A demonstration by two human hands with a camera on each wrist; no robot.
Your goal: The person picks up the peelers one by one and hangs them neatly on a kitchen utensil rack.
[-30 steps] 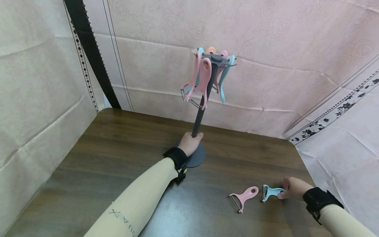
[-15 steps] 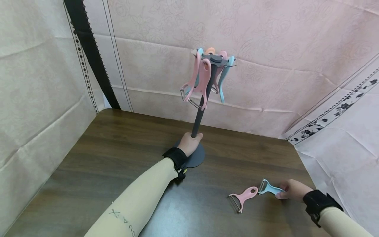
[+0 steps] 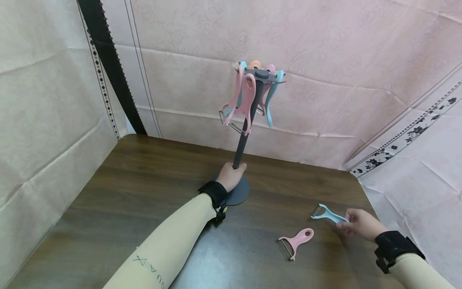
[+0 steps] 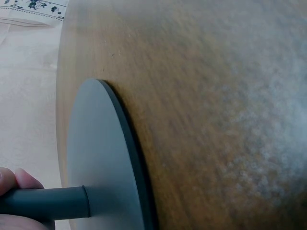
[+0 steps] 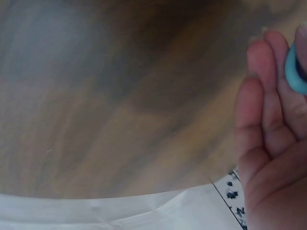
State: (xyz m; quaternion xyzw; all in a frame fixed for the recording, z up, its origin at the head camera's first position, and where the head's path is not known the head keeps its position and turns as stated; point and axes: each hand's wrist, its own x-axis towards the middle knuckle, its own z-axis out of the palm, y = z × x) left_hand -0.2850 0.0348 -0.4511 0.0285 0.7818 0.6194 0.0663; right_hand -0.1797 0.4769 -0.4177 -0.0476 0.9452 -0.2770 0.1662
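A dark grey stand with a round base rises from the table. My left hand grips its pole low down, just above the base. From the hooks at its top hang several Y-shaped peelers, among them a pink peeler and a light blue peeler. My right hand pinches another light blue peeler by its handle end, blade pointing left; the right wrist view shows only the handle's tip at the fingers. One pink peeler lies on the table to its left.
The brown wooden table has its far edge against a pale patterned cloth. More cloth hangs at the right side. A black strip runs down the back left corner.
My right hand has raised the light blue peeler up from the table and away from the pink one, turning its blade end upward. My left hand stays on the pole.
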